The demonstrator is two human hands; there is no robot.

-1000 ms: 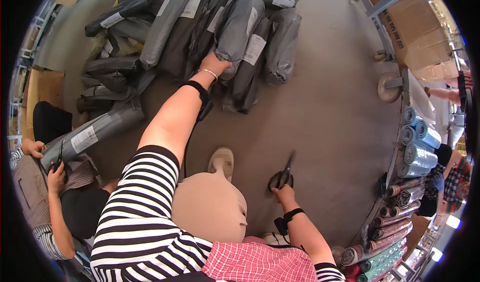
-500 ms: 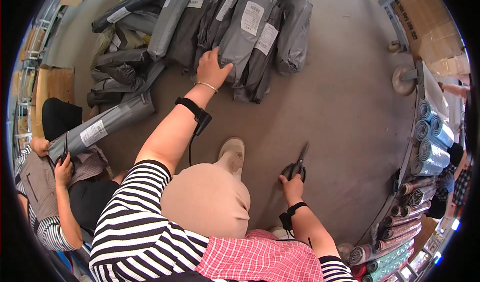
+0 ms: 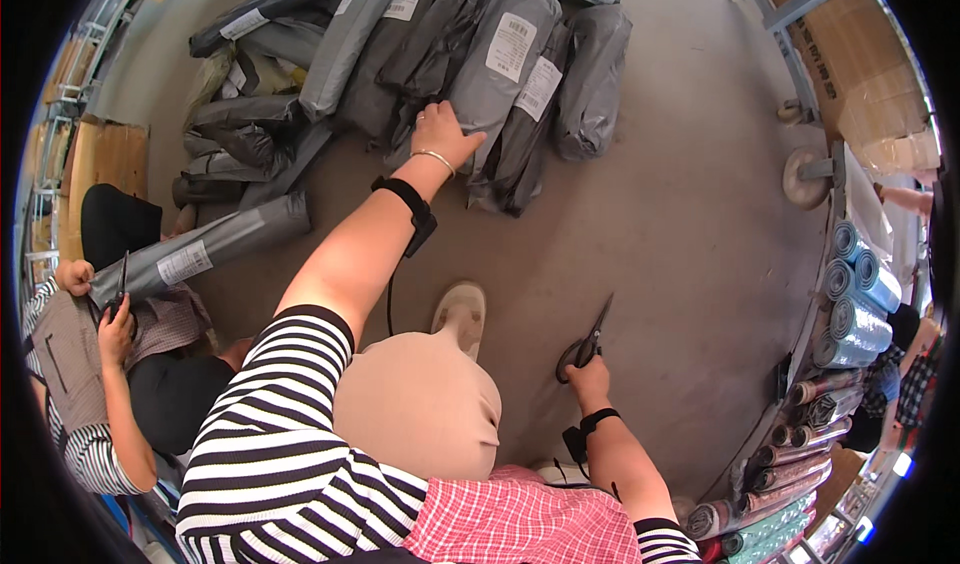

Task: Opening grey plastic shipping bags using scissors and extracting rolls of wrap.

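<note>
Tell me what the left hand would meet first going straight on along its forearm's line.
Most likely the grey wrapped package with the white label; its near end lies right by the left hand. They may already touch; depth is unclear.

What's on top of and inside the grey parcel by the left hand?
A white label shows on top of the grey parcel. The left hand hides part of its near end. The contents are covered and cannot be seen.
</note>
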